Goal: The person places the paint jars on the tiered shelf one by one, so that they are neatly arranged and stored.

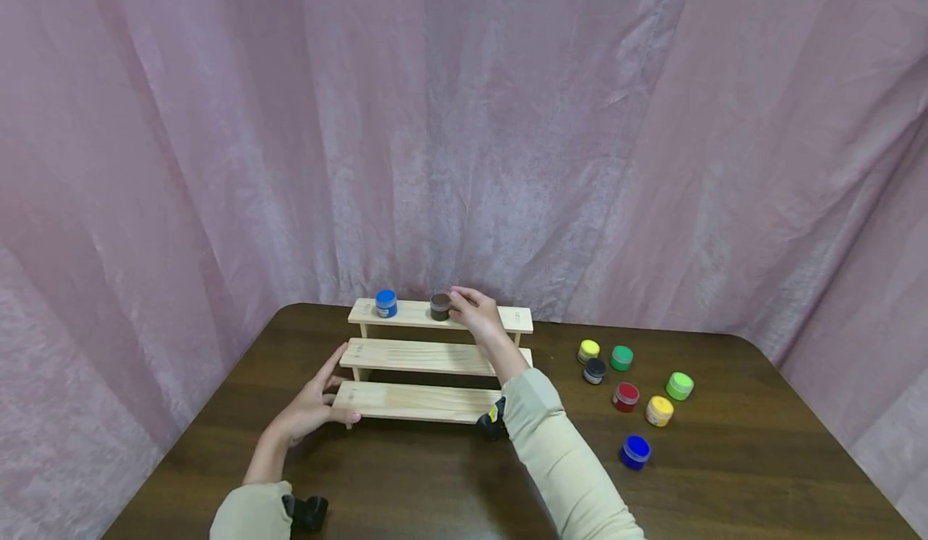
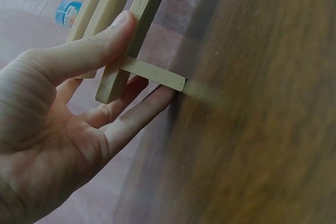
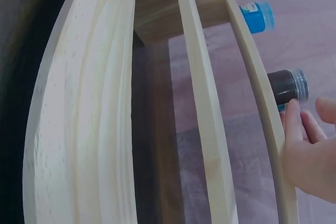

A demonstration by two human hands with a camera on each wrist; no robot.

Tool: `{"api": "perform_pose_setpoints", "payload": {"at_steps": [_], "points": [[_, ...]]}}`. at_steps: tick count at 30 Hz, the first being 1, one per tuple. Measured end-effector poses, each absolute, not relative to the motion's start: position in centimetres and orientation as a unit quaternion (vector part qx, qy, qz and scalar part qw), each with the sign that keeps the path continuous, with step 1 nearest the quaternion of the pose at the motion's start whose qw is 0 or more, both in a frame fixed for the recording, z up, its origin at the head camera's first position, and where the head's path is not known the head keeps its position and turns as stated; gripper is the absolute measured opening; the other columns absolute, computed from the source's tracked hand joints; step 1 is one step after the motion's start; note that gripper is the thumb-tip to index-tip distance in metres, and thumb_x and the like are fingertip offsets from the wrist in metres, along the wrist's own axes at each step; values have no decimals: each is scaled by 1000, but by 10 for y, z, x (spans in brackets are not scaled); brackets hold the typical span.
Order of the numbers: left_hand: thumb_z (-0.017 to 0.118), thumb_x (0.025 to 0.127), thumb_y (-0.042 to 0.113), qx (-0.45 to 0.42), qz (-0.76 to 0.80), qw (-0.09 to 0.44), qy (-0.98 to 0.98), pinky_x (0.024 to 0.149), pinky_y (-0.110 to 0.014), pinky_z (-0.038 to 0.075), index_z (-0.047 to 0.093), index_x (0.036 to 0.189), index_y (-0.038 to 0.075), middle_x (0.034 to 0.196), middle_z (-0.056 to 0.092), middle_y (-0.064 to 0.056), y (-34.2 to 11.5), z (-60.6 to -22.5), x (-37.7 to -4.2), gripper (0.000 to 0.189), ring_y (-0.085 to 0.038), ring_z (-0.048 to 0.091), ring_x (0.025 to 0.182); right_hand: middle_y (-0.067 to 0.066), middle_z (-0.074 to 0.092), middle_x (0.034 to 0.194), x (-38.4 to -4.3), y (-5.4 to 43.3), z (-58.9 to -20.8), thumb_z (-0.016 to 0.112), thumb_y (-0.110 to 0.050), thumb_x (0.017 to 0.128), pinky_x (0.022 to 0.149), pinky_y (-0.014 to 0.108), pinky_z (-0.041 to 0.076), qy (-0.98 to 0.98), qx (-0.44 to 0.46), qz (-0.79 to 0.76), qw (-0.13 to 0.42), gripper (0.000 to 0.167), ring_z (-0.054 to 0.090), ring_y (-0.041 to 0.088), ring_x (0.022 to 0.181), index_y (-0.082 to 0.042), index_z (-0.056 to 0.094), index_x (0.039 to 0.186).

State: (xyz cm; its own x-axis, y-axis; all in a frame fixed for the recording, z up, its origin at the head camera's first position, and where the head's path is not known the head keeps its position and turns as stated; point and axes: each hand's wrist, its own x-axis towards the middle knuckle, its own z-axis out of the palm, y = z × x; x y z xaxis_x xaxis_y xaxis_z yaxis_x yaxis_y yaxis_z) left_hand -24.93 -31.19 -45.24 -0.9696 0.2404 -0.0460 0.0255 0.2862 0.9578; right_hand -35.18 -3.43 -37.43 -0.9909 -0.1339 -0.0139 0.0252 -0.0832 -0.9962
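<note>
A three-tier wooden rack stands on the table. My left hand holds its left end, the thumb on the lowest board and the fingers around the side by the leg. On the top board sits a dark brown paint jar, also seen in the right wrist view. My right hand is at this jar's right side, an index fingertip right at the jar and the thumb standing apart from it. Left of it on the same board is a light blue paint jar.
To the right on the brown table stand several paint jars: yellow, black, green, red, light green, orange-yellow and dark blue. A pink curtain hangs behind the table.
</note>
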Motion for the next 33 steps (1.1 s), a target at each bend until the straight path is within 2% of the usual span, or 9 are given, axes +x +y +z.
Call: {"api": "perform_pose_setpoints", "payload": {"at_steps": [5,10,15,27,33], "points": [[81,74,1,75,586,92,802,77,-36,53,-3,158,29,136,34,-36,-311,-455,-251,122,-33,61,102,23,55,138,-350,-29,-374,52,-9,100,103,35,47,653,-24,-755,52,39,56,32,127,6,52,136],[83,73,2,74,584,91,803,78,-36,53,-2,158,29,135,35,-35,-311,-458,-254,123,-32,61,100,26,56,136,-348,-22,-374,48,-15,103,104,35,47,644,-19,-764,44,38,57,33,126,7,52,134],[83,73,4,75,582,92,805,78,-37,53,-2,158,30,135,36,-35,-310,-460,-255,123,-32,62,100,26,53,138,-344,-13,-372,48,-19,103,107,35,45,634,-21,-770,61,41,55,32,128,5,50,137],[83,74,5,71,576,92,809,81,-39,53,-3,158,32,133,40,-33,-312,-461,-254,123,-34,61,105,20,58,128,-338,8,-371,48,-16,103,106,37,45,625,-18,-778,66,41,62,19,109,6,48,137],[82,75,5,71,576,91,810,79,-38,53,-4,157,33,133,40,-33,-315,-459,-253,122,-34,61,104,21,54,133,-333,18,-371,49,-18,103,110,37,42,609,-23,-789,77,46,57,24,118,5,42,142]]}}
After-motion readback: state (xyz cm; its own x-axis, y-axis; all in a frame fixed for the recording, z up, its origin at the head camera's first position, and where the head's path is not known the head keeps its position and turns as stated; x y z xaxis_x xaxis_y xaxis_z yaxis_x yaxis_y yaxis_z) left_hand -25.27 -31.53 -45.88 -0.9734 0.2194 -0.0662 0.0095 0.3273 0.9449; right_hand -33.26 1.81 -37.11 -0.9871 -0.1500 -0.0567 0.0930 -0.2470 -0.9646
